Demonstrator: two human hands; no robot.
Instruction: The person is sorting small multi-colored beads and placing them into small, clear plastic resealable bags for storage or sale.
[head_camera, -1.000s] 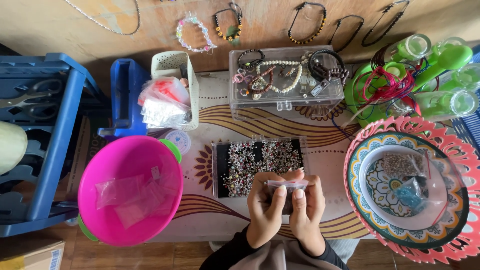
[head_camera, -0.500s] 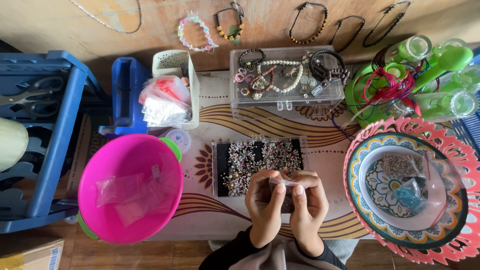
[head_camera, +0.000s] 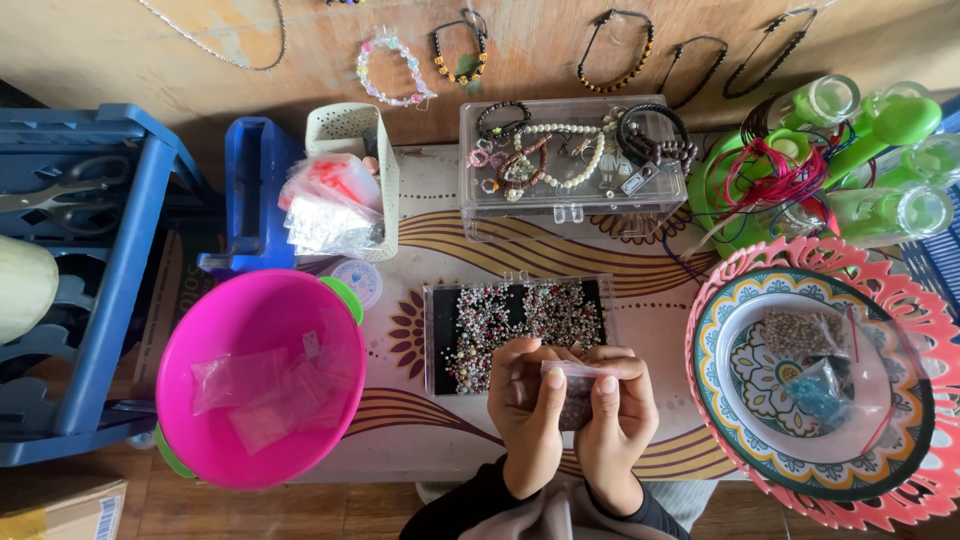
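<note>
My left hand and my right hand are together near the front of the table, both pinching the top edge of a small clear plastic bag that holds dark beads. The bag hangs between my fingers just in front of an open black tray of mixed small beads. Most of the bag is hidden behind my fingers.
A pink bowl with empty clear bags sits at the left. A patterned plate on a pink stand holds bead bags at the right. Behind are a clear box of bracelets, a cream basket, green jars and a blue rack.
My hands with the small bag have stayed close together over the tray's front edge, shifting slightly as my fingers work along the bag's top.
</note>
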